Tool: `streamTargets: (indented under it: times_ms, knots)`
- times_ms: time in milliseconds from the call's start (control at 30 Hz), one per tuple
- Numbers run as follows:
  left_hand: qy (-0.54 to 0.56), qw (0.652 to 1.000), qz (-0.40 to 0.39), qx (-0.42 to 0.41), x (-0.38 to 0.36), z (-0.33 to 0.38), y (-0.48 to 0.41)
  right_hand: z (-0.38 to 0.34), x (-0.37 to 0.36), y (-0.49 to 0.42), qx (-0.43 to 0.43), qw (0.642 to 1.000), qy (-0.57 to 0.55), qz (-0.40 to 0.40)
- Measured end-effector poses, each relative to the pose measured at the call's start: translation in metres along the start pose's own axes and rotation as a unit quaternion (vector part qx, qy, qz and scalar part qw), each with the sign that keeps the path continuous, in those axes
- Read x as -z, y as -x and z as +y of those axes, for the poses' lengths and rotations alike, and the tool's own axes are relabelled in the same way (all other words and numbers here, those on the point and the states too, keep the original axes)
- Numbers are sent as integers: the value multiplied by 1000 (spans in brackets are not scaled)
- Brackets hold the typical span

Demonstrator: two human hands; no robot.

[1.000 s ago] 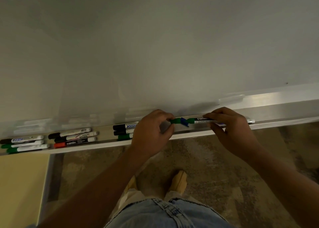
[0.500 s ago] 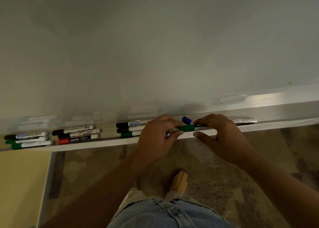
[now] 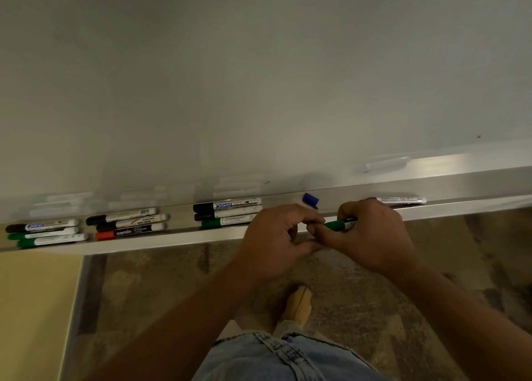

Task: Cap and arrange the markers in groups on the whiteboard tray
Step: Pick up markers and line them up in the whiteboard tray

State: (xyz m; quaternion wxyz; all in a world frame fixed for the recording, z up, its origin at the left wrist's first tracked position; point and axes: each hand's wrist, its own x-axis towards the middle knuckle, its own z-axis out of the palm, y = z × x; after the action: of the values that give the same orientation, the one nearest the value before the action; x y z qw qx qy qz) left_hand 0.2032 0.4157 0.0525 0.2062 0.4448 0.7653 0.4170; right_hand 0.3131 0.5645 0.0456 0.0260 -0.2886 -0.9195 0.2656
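Both hands meet just in front of the whiteboard tray [image 3: 172,241], closed on one green marker [image 3: 335,225]. The right hand [image 3: 374,236] wraps the barrel, fingers curled over it so only the green end and a sliver of label show toward the left hand [image 3: 276,236]. The left hand's fingertips [image 3: 312,222] pinch at that green end; whether the cap is fully seated cannot be confirmed, as the thumb hides the joint. Compared with a second ago, the marker has been brought off the tray and down toward the body, and the blue cap [image 3: 310,199], which then sat at the marker's tip, now lies loose on the tray just behind the grip. This suggests the wrong cap was removed and the green one fitted. Behind and to the right of the grip lies an uncapped marker [image 3: 398,200], the likely owner of the blue cap. To the left of the grip, three groups of capped markers [image 3: 227,213] remain in place. Judgement: one marker nearly done, one outstanding.
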Motion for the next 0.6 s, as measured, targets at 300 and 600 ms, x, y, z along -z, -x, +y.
streamTargets:
  times_ms: [300,600]
  knots:
    - [-34,998,-11,49,-8,-6,1,3,-11,-1,-6,1000,-10,15]
    - [-244,970,-1,0,-15,-23,-30,28,-7,-9,-9,999,-26,30]
